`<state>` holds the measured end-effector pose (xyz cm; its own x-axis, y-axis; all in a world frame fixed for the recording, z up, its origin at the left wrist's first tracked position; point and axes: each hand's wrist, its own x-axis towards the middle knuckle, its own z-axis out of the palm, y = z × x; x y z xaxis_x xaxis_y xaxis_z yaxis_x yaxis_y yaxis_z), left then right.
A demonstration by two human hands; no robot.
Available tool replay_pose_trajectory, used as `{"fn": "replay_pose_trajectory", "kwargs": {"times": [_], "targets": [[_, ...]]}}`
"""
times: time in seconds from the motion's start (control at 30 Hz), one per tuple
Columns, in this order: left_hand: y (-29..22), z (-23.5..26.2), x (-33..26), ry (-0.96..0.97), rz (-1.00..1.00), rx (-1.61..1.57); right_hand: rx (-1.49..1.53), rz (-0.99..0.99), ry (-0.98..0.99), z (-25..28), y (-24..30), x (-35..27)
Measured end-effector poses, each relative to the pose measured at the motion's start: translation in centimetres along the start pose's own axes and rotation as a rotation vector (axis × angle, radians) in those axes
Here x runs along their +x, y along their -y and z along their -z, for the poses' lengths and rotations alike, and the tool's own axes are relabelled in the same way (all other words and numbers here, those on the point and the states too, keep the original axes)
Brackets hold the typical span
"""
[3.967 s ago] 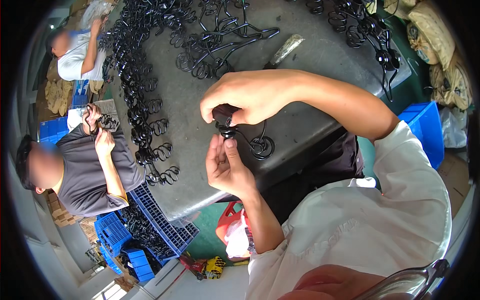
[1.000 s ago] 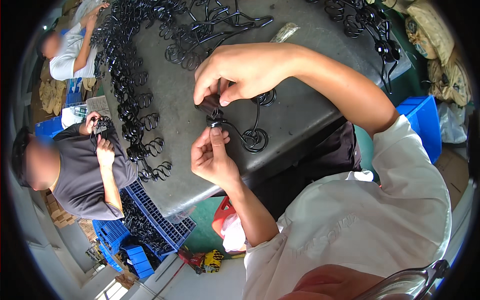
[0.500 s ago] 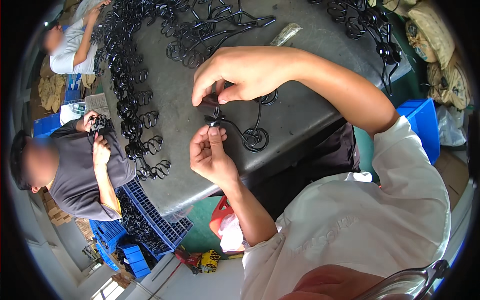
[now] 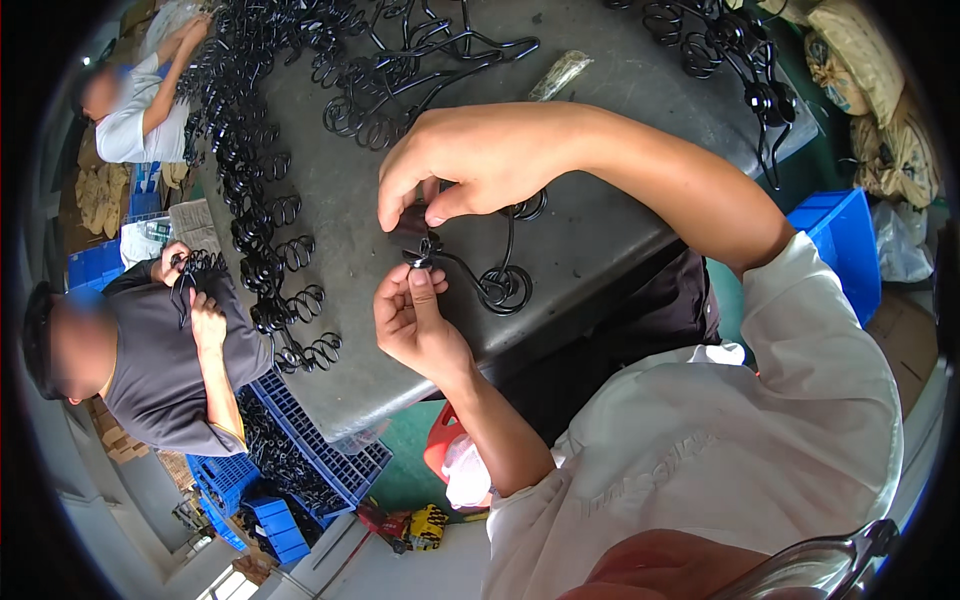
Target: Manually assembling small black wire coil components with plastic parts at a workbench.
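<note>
My left hand (image 4: 424, 325), the lower one, pinches the end of a black coiled wire spring (image 4: 503, 291) between thumb and curled fingers. A small dark fitting (image 4: 421, 258) shows at that end, just above the thumb. From it the bent wire runs right to a pair of coils over the table's near edge, then up to another coil (image 4: 530, 205) below my right wrist. Above the fitting, my right hand (image 4: 455, 165) is closed, palm down, on a dark brown cap-like piece (image 4: 411, 228). The piece meets or nearly meets the fitting; its upper part is hidden by my fingers.
Black wire springs (image 4: 262, 220) are heaped along the left and far side of the dark table (image 4: 350, 385); more (image 4: 765, 95) hang at the far right corner. Blue crates (image 4: 345, 455) stand lower left, a blue bin (image 4: 840, 250) right. Two people work at left, one holding springs.
My right hand has come down slightly, bringing the dark brown piece closer to the fitting above my left thumb. My left hand keeps its pinch. The whole view has shifted a little.
</note>
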<state>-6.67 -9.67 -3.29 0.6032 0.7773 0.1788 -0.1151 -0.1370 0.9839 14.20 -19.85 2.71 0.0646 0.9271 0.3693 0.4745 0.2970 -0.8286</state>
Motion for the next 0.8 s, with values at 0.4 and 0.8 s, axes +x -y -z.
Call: {"fn": "replay_pose_trajectory", "kwargs": {"times": [0.4,0.8], "targets": [[0.23,0.06,0.03,0.009,0.019,-0.004,0.002,-0.029,-0.007,0.03,0.22,-0.08],[0.57,0.22,0.09,0.024,-0.024,0.009,-0.040,0.018,-0.022,-0.34,0.33,0.07]]}}
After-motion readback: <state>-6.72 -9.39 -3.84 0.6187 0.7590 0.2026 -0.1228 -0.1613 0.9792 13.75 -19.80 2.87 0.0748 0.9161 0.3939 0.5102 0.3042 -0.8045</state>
